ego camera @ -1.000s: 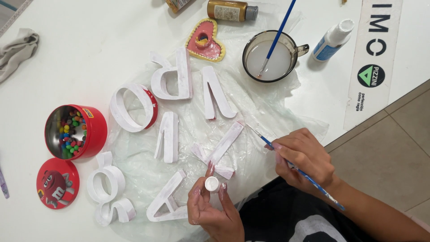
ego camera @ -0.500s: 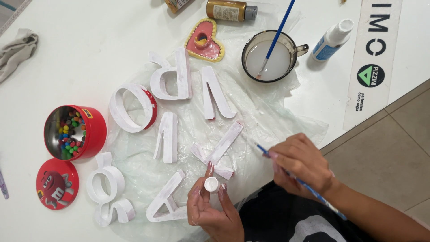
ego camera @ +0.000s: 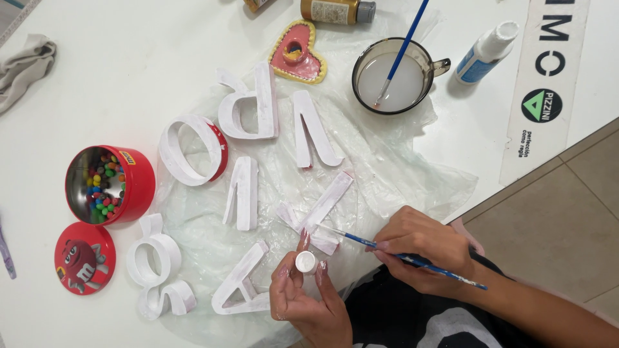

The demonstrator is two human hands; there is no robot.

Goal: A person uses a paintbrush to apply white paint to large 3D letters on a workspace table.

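Two hands low in view, nearest the body. Left hand (ego camera: pixel 303 290), palm up, grip pinching a small white pot (ego camera: pixel 305 262) between thumb and fingers, open mouth upward. Right hand (ego camera: pixel 419 251), fingers pressed together around a blue paintbrush (ego camera: pixel 393 254); long axis slanting up-left, bristle tip just above and right of the pot, over the X-shaped white letter (ego camera: pixel 319 209). Beyond, more white letters on plastic sheet (ego camera: pixel 400 174); farther across the desk (ego camera: pixel 129 64), a glass cup (ego camera: pixel 393 80) of white liquid.

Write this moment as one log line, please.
left hand: holds small white bottle | right hand: holds blue paintbrush, tip by white X letter | surface: plastic sheet
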